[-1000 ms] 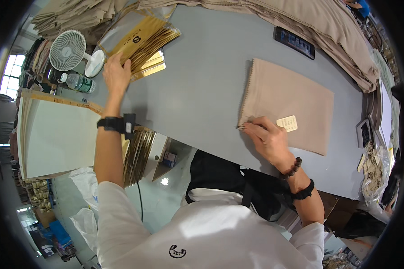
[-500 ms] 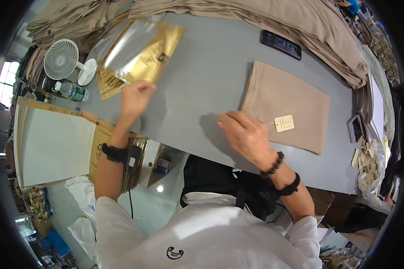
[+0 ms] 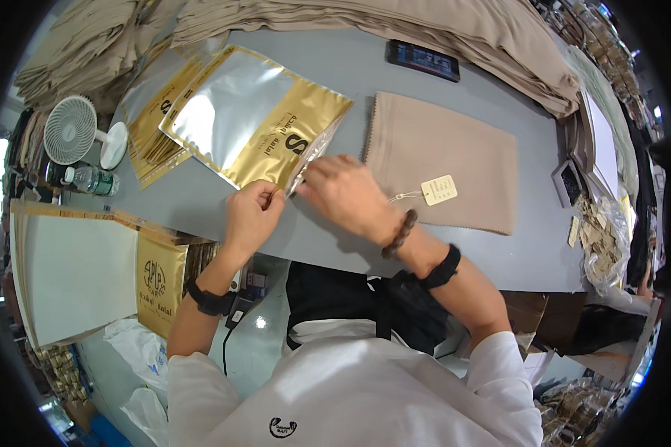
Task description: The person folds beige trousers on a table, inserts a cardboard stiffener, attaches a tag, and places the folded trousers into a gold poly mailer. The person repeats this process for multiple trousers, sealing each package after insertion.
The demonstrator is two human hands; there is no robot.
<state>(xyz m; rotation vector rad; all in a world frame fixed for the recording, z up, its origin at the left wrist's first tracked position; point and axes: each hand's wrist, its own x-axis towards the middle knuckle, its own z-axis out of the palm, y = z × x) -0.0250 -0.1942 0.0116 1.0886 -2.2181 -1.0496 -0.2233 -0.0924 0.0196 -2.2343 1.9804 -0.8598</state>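
Observation:
A gold plastic packaging bag (image 3: 235, 112) with a clear silvery window lies slanted over the table. My left hand (image 3: 253, 216) pinches its near corner between thumb and fingers. Along the bag's near right edge, a strip that looks like its clear mouth, my right hand (image 3: 347, 194) has its fingers closed; just what they grip is partly hidden. Right of that hand lies a folded beige cloth (image 3: 440, 149) with a jagged trimmed edge. A cream paper tag (image 3: 439, 191) on a thin string rests on the cloth.
More gold bags (image 3: 153, 112) are stacked at the left, beside a white fan (image 3: 71, 130) and a plastic bottle (image 3: 92, 180). A dark phone (image 3: 423, 59) lies at the back, before a long heap of beige cloth (image 3: 470, 33). An open carton (image 3: 78, 272) stands at lower left.
The bag has come right and nearer, off the stack. My right hand has moved left from beside the cloth to the bag's edge. The view has shifted slightly.

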